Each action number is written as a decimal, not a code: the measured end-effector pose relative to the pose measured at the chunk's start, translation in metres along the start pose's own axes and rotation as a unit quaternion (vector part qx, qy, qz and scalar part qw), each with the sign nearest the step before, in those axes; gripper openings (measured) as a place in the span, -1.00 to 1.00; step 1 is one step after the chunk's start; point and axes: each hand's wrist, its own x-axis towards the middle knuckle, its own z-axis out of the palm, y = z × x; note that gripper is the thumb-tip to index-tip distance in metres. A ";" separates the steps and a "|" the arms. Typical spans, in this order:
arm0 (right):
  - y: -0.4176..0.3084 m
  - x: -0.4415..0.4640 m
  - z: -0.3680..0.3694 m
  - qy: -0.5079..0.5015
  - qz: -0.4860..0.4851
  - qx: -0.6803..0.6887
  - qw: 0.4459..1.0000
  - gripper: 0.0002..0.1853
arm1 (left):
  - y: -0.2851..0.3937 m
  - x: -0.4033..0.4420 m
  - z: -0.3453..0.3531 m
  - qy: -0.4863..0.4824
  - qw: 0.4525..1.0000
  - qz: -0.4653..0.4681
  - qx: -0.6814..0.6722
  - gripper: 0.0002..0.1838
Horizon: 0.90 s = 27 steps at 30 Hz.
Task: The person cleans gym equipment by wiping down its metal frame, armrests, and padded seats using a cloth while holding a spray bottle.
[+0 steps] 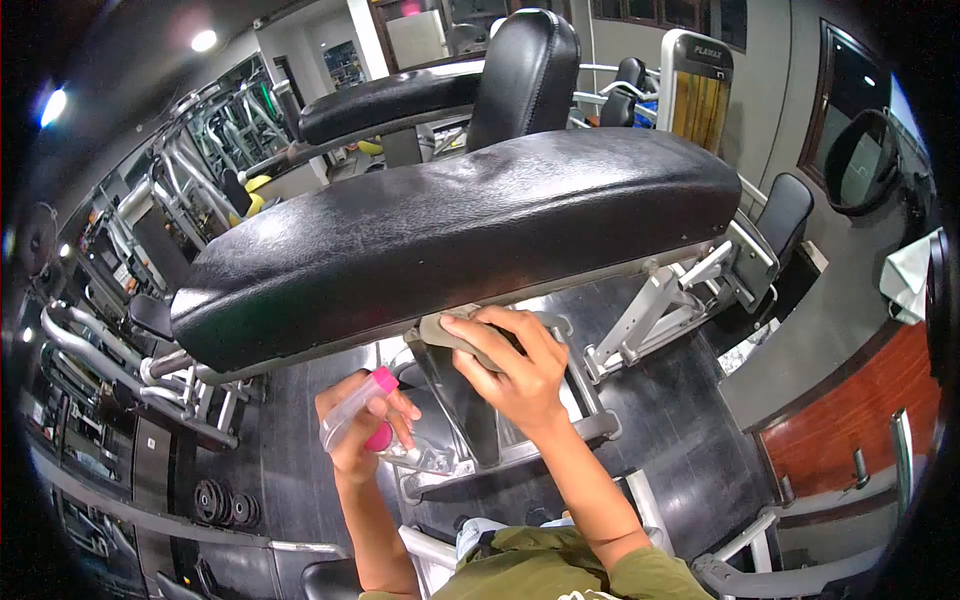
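Note:
In the head view, my left hand is wrapped round a clear spray bottle with a pink nozzle, held below the bench pad. My right hand grips a folded grey cloth and presses it to the metal frame under the pad's near edge. Above both hands stretches the long black padded cushion, its top shiny under the lights. A dark upright post drops from the frame between my hands. The fingers partly hide the bottle and the cloth.
Behind the cushion stand a black backrest and a machine marked PLAMAX. Grey metal machine frames flank the right side, and more gym machines fill the left. Weight plates rest at lower left on the dark floor.

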 end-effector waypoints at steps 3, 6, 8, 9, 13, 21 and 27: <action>0.023 -0.006 -0.023 0.053 0.033 -0.057 0.996 -0.56 | -0.003 0.004 0.009 -0.010 1.000 0.015 -0.001 -0.56; 0.055 -0.007 -0.046 0.185 0.124 -0.103 0.969 -0.64 | -0.003 0.005 0.015 -0.016 1.000 -0.015 0.006 -0.56; 0.062 -0.004 -0.055 0.207 0.146 -0.113 0.961 -0.66 | -0.005 0.006 0.020 -0.013 0.999 -0.039 0.021 -0.56; 0.060 -0.003 -0.052 0.209 0.145 -0.115 0.960 -0.66 | -0.008 0.007 0.022 -0.015 0.999 -0.038 0.020 -0.56; 0.028 -0.005 -0.027 0.105 0.071 -0.054 0.990 -0.59 | -0.015 0.013 0.033 -0.025 0.999 -0.046 -0.001 -0.58; 0.063 -0.005 -0.057 0.175 0.118 -0.128 0.969 -0.63 | -0.018 0.021 0.052 -0.059 0.997 -0.040 0.011 -0.61; 0.066 0.007 -0.093 0.276 0.124 -0.161 0.939 -0.67 | -0.009 0.033 0.076 -0.088 0.993 -0.081 0.023 -0.64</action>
